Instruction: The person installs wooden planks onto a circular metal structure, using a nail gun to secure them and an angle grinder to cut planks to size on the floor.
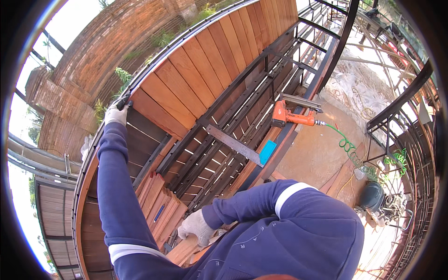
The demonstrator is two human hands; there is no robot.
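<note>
Reddish plank [186, 249] flat (end gripped), black rail [122, 101] grasped

Bright daylight falls on an outdoor site. A curved brick wall [100, 51] with tufts of green plants [122, 74] fills the upper left of the frame. At right, bare sandy ground [322, 149] lies below black metal railings [401, 100].
</note>
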